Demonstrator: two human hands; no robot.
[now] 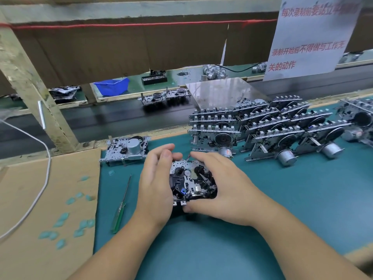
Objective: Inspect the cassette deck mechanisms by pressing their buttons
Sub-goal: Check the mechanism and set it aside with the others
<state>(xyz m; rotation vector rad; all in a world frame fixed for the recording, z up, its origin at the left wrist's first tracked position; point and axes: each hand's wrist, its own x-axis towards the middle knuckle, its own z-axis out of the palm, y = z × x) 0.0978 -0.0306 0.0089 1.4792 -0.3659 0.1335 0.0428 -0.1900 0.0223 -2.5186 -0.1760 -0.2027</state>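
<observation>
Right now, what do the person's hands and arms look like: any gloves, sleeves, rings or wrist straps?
Both the left hand and the right hand are bare: no gloves, rings, watch or wrist strap show. The forearms are uncovered as far as the picture's lower edge, so no sleeve is in view. The visible fingernails are short and unpainted.

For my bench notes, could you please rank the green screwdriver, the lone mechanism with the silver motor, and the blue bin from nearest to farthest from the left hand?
1. Green screwdriver, just left of the left hand.
2. Lone mechanism, beyond it, at the mat's edge.
3. Blue bin, far across the conveyor.
</observation>
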